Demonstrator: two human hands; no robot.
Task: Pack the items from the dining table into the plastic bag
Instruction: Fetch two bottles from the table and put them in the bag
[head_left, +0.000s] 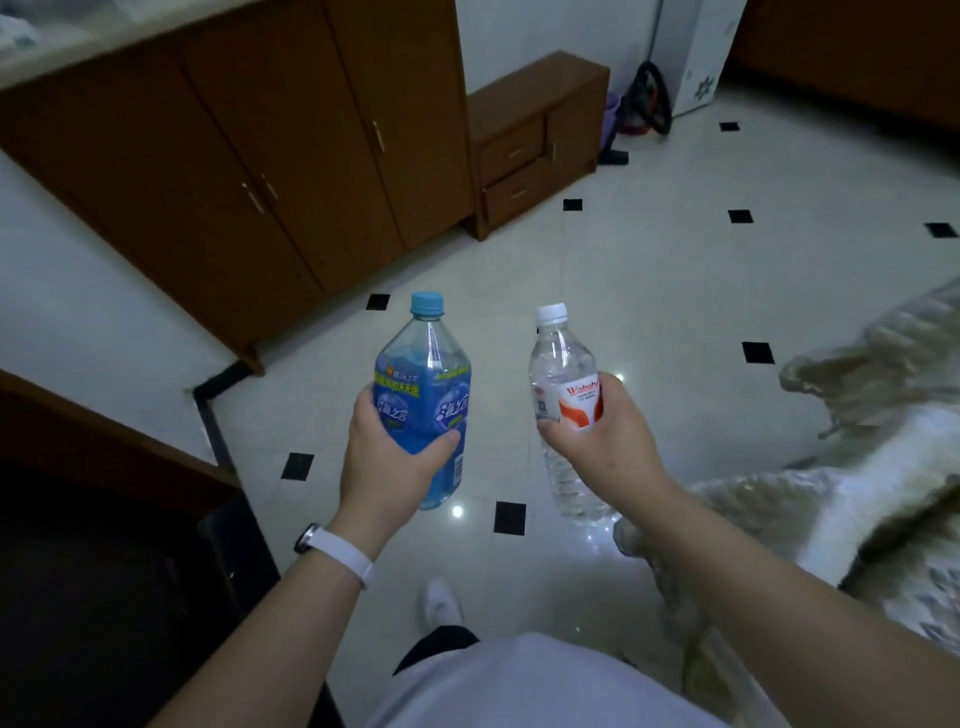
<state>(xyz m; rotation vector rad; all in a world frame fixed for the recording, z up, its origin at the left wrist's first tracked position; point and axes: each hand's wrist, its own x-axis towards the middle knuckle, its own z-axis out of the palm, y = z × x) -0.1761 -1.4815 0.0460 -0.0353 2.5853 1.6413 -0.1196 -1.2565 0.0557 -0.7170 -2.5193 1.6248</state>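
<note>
My left hand (384, 457) grips a blue drink bottle (428, 379) with a light blue cap, held upright over the floor. My right hand (602, 436) holds a clear water bottle (558, 364) with a white cap and a red-and-white label, tilted slightly. The two bottles are side by side, a short gap between them. A white band sits on my left wrist. No plastic bag can be seen in this view.
A pale tiled floor (649, 291) with black diamond insets lies below. Brown cabinets (249, 171) and a low drawer unit (535, 140) stand at the back. A lace-edged cloth (878, 452) hangs over a surface at the right. Dark furniture (104, 571) fills the lower left.
</note>
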